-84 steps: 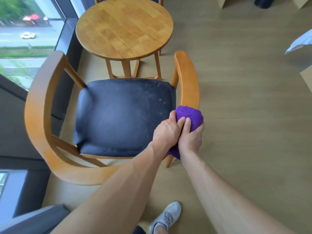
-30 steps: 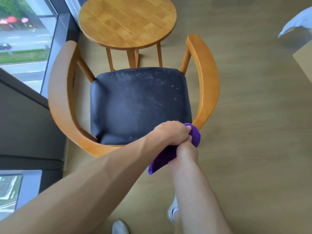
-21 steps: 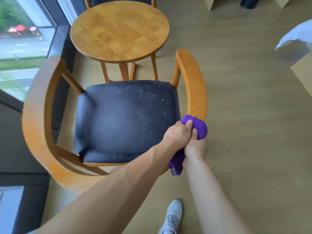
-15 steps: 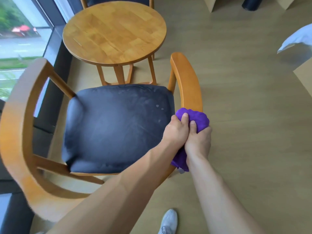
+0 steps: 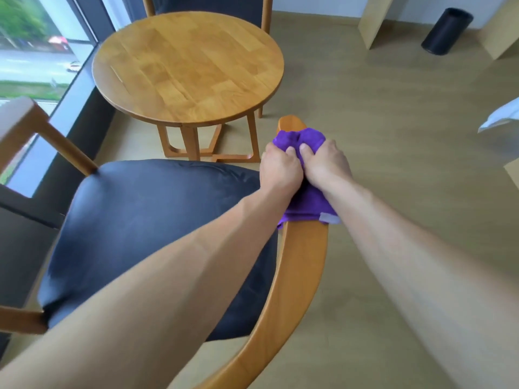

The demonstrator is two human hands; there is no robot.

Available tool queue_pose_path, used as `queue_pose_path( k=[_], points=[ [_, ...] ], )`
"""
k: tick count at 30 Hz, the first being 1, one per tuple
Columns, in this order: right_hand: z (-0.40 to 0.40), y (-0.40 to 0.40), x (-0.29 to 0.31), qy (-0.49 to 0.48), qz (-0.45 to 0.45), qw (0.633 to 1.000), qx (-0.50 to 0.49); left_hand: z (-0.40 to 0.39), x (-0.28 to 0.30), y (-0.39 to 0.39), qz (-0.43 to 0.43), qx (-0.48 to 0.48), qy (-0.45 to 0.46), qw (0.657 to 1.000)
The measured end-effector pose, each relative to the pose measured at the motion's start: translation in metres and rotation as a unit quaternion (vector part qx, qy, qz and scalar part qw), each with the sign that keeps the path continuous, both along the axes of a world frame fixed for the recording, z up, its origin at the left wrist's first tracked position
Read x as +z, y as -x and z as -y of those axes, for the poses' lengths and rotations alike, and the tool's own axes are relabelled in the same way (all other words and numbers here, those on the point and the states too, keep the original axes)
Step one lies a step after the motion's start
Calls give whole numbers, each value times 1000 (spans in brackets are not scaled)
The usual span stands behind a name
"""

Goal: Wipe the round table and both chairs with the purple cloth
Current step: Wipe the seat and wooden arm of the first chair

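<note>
The purple cloth (image 5: 307, 203) is wrapped over the right wooden armrest (image 5: 300, 265) of the near chair, close to the armrest's front end. My left hand (image 5: 279, 171) and my right hand (image 5: 325, 164) lie side by side on it, both gripping the cloth round the armrest. The chair's black seat (image 5: 146, 231) sits to the left of my hands. Beyond it stands the round wooden table (image 5: 188, 66). The second chair (image 5: 207, 4) shows only partly behind the table.
A large window (image 5: 36, 51) with a dark sill runs along the left. A black cylindrical bin (image 5: 446, 30) stands at the far right by pale wooden panels. Something white (image 5: 502, 116) juts in at the right edge. Wooden floor lies to the right.
Both hands have slid the cloth forward along the right armrest, from near its back curve to its front end. The view has moved closer and lifted toward the table.
</note>
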State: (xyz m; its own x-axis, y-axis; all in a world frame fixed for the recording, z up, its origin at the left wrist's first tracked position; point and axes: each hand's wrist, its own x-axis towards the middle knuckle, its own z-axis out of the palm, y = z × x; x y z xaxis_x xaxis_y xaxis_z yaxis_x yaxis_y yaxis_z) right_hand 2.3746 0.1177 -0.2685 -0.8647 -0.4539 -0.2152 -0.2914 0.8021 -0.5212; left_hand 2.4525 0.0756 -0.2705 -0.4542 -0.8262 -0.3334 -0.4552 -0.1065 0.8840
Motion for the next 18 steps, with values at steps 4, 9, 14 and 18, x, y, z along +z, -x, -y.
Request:
queue_pose_path(
  k=[4,9,14,18],
  points=[
    [37,27,3,18,-9,999,28,32,-4,34,3,26,18,999],
    [60,50,-9,54,-40,996,52,57,-11,60,-4,38,43,998],
    [60,58,-10,74,-1,995,69,66,-16,65,27,9,54,998],
    [49,56,-10,75,12,994,75,57,-12,60,66,-44,97,992]
  ],
)
